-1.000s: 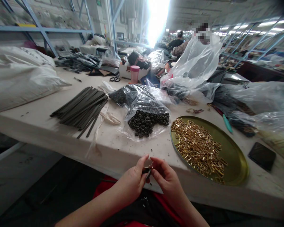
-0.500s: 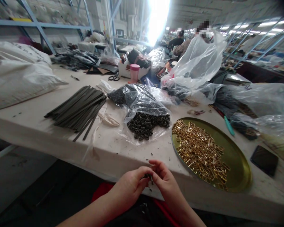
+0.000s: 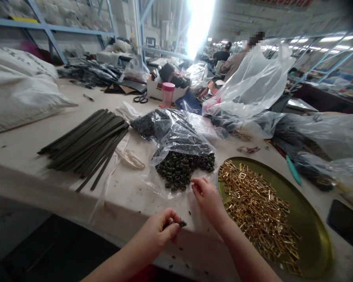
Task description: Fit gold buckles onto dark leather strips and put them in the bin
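My left hand (image 3: 161, 229) is closed near the table's front edge, pinching a small dark piece (image 3: 182, 223) whose tip sticks out past the thumb; the rest is hidden by the fingers. Further forward, my right hand (image 3: 206, 196) has its fingers a little apart and nothing visible in them. Its fingertips are just short of a heap of small black loops (image 3: 179, 170) spilling from a clear plastic bag (image 3: 179, 133). To the right lies a round gold tray (image 3: 314, 235) bearing many gold rectangular buckles (image 3: 259, 203).
Dark flat strips (image 3: 85, 145) lie in a bundle at the left, with a white sack (image 3: 23, 90) behind. Scissors (image 3: 140, 98), a pink-lidded jar (image 3: 168, 95) and clear bags (image 3: 250, 82) stand further back. A phone (image 3: 347, 223) and a teal-handled tool (image 3: 293, 170) are at the right.
My hands were together at the table edge and have parted. The right hand has moved forward to the black loops, while the left keeps its pinch on the dark piece. The view has shifted slightly.
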The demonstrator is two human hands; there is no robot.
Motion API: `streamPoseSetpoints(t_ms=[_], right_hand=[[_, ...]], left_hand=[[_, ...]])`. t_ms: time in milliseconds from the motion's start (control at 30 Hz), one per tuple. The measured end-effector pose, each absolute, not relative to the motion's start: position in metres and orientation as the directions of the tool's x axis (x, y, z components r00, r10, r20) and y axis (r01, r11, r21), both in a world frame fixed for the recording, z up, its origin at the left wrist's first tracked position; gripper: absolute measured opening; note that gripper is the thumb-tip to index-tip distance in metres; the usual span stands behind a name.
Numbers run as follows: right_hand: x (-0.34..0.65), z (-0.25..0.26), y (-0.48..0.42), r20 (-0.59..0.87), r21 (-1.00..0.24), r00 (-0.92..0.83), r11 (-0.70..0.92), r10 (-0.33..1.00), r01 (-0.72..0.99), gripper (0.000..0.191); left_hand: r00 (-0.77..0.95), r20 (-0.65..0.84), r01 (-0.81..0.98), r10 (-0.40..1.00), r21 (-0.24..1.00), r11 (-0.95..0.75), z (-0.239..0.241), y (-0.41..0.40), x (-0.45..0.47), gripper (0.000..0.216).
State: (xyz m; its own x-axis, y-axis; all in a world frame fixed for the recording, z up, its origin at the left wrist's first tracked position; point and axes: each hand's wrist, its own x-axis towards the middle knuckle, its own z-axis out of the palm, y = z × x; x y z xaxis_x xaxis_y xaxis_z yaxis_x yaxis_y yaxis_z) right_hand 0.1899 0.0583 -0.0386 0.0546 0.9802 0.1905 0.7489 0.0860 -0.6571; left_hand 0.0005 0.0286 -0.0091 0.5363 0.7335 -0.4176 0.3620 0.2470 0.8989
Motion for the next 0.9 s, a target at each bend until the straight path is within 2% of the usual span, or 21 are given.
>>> streamPoseSetpoints(t_ms=[67, 267, 333, 433, 533, 600, 667, 800, 900], right_hand=[[0.194, -0.043, 0.077, 0.196, -0.585, 0.02, 0.101, 0.981, 0.805, 0.016], [0.192, -0.039, 0.072, 0.224, -0.549, 0.016, 0.113, 0.974, 0.828, 0.011], [0.188, -0.03, 0.055, 0.199, -0.653, 0.029, 0.11, 0.98, 0.749, 0.011], [0.18, -0.017, 0.026, 0.037, -0.877, -0.043, 0.053, 0.998, 0.477, 0.015], [0.173, -0.011, 0.001, -0.056, -0.936, -0.084, -0.023, 0.995, 0.35, 0.018], [0.171, -0.009, -0.01, -0.052, -0.927, -0.056, -0.027, 0.997, 0.374, 0.017], [0.169, -0.008, -0.019, -0.007, -0.882, -0.037, 0.011, 0.999, 0.472, 0.013], [0.163, -0.003, -0.032, 0.146, -0.703, -0.073, 0.156, 0.987, 0.694, 0.01], [0.159, -0.004, -0.039, 0.166, -0.7, -0.084, 0.177, 0.983, 0.692, 0.011]], left_hand=[[0.531, -0.423, 0.357, 0.734, 0.897, 0.26, -0.011, 0.032, 0.001, 0.012], [0.493, -0.435, 0.389, 0.754, 0.885, 0.257, -0.005, 0.037, 0.003, 0.015], [0.474, -0.409, 0.379, 0.78, 0.894, 0.239, -0.001, 0.039, 0.003, 0.017], [0.459, -0.346, 0.366, 0.818, 0.913, 0.181, 0.003, 0.04, 0.004, 0.021], [0.466, -0.306, 0.406, 0.83, 0.908, 0.107, 0.005, 0.034, 0.005, 0.022], [0.479, -0.293, 0.45, 0.828, 0.891, 0.055, 0.005, 0.027, 0.005, 0.02], [0.485, -0.289, 0.503, 0.825, 0.865, 0.007, 0.006, 0.021, 0.005, 0.018], [0.52, -0.313, 0.599, 0.795, 0.797, -0.078, 0.01, 0.011, 0.002, 0.018], [0.536, -0.313, 0.622, 0.784, 0.774, -0.117, 0.014, 0.004, 0.0, 0.019]])
